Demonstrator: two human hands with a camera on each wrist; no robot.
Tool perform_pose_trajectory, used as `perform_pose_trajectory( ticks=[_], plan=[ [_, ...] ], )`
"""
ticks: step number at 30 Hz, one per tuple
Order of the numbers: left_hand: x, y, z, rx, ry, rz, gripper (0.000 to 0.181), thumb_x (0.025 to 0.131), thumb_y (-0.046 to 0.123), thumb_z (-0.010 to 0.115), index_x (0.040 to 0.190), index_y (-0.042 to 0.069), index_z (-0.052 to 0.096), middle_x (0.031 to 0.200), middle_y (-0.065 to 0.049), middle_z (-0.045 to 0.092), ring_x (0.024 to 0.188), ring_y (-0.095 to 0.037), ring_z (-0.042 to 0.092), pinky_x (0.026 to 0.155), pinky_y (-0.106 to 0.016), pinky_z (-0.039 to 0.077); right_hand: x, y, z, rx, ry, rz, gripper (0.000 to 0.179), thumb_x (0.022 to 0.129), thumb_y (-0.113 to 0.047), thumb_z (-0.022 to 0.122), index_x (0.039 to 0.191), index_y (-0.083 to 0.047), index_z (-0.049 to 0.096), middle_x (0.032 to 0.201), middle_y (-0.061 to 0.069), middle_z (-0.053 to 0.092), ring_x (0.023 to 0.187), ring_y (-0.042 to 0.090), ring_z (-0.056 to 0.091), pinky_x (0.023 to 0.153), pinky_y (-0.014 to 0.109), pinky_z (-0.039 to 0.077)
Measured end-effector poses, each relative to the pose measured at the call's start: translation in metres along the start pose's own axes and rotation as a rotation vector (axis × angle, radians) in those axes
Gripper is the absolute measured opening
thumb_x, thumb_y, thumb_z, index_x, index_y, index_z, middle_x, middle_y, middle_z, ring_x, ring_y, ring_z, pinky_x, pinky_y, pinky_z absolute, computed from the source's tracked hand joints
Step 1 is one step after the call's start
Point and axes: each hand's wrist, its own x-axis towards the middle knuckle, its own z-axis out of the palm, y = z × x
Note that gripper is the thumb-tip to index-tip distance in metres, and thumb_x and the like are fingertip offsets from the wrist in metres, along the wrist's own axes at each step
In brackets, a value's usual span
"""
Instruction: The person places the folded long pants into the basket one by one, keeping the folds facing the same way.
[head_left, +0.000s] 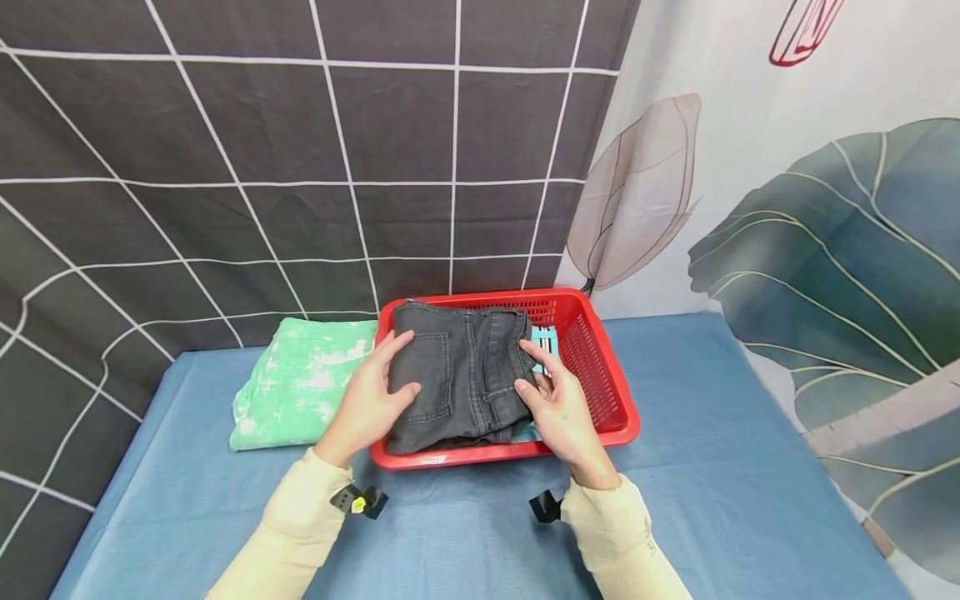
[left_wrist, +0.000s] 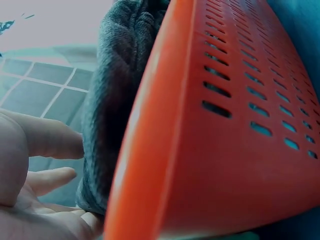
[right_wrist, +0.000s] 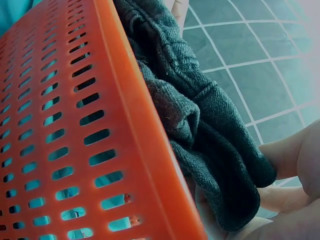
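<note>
Folded dark grey jeans (head_left: 468, 367) with back pockets showing lie across the left and middle of a red plastic basket (head_left: 618, 417). My left hand (head_left: 367, 404) holds their left side, thumb and index finger over the top; its other fingers go beneath the edge in the left wrist view. At the right side my right hand (head_left: 562, 408) grips the folded edge between thumb and fingers, some of them tucked under the denim (right_wrist: 225, 135) in the right wrist view. A teal printed cloth (head_left: 546, 337) shows beneath the jeans.
A folded green and white cloth (head_left: 307, 383) lies left of the basket. Blue cloth (head_left: 465, 533) covers the table. Behind hang a dark curtain with a white grid (head_left: 397, 133) and a leaf-patterned one (head_left: 825, 250).
</note>
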Motion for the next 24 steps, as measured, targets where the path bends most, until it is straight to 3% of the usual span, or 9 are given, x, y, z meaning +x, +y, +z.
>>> perform_pose_trajectory(
  ticks=[3,4,7,14,16,19,22,24],
  plan=[
    [0.0004,-0.0001,0.0004,0.053,0.004,-0.002,0.068,0.086,-0.002,0.067,0.15,0.001,0.044,0.16,-0.026,0.027,0.143,-0.039,0.036,0.112,-0.051,0.036,0.0004,0.0009,0.0004,-0.013,0.002,0.012,0.054,0.096,0.003,0.061,0.146,-0.014,0.052,0.083,0.009,0.055,0.061,0.01,0.039,0.06,0.021,0.037],
    [0.0004,-0.0002,0.0004,0.072,0.002,-0.002,0.068,0.086,-0.001,0.067,0.15,0.001,0.044,0.159,-0.027,0.027,0.143,-0.04,0.036,0.112,-0.052,0.036,0.0007,0.0016,0.0005,-0.018,0.001,0.016,0.054,0.096,0.003,0.061,0.146,-0.015,0.052,0.08,0.01,0.053,0.058,0.01,0.033,0.059,0.022,0.034],
    [0.0008,-0.0007,0.0009,0.117,-0.004,-0.012,0.069,0.085,0.001,0.068,0.151,0.003,0.044,0.159,-0.028,0.027,0.144,-0.042,0.034,0.114,-0.055,0.033,0.0014,0.0023,0.0004,-0.019,-0.008,0.019,0.053,0.097,0.002,0.061,0.147,-0.014,0.052,0.097,0.01,0.061,0.059,0.01,0.033,0.059,0.022,0.034],
    [0.0019,-0.0006,0.002,0.159,-0.033,-0.044,0.071,0.086,0.003,0.069,0.152,0.005,0.043,0.16,-0.028,0.025,0.146,-0.043,0.029,0.116,-0.058,0.028,0.0037,0.0044,-0.0002,-0.015,-0.024,0.022,0.053,0.098,0.003,0.059,0.147,-0.013,0.051,0.081,0.009,0.054,0.058,0.01,0.03,0.058,0.023,0.033],
    [0.0019,-0.0003,0.0024,0.162,-0.04,-0.056,0.071,0.086,0.004,0.068,0.152,0.006,0.043,0.161,-0.028,0.024,0.146,-0.043,0.028,0.116,-0.058,0.027,0.0044,0.0048,-0.0004,-0.017,-0.029,0.021,0.052,0.098,0.002,0.059,0.148,-0.012,0.05,0.097,0.012,0.062,0.058,0.01,0.029,0.058,0.023,0.033],
    [0.0018,0.0,0.0025,0.167,-0.048,-0.067,0.071,0.087,0.004,0.068,0.152,0.006,0.043,0.161,-0.028,0.023,0.147,-0.043,0.028,0.116,-0.059,0.027,0.0054,0.005,-0.0004,-0.019,-0.034,0.026,0.053,0.098,0.002,0.059,0.148,-0.012,0.05,0.115,0.015,0.061,0.057,0.01,0.027,0.058,0.023,0.031],
    [0.0021,-0.0003,0.0031,0.172,-0.053,-0.074,0.071,0.087,0.004,0.069,0.153,0.007,0.042,0.161,-0.028,0.023,0.147,-0.043,0.028,0.116,-0.059,0.027,0.0057,0.0052,-0.0004,-0.021,-0.034,0.034,0.053,0.098,0.001,0.059,0.148,-0.013,0.05,0.121,0.013,0.059,0.057,0.01,0.025,0.057,0.023,0.03],
    [0.0024,-0.0009,0.0036,0.176,-0.056,-0.075,0.071,0.087,0.004,0.069,0.153,0.006,0.042,0.161,-0.028,0.022,0.147,-0.044,0.027,0.115,-0.059,0.027,0.0058,0.0056,-0.0004,-0.028,-0.035,0.039,0.052,0.098,0.001,0.059,0.148,-0.014,0.051,0.109,0.01,0.06,0.057,0.01,0.023,0.057,0.024,0.029]
  ],
)
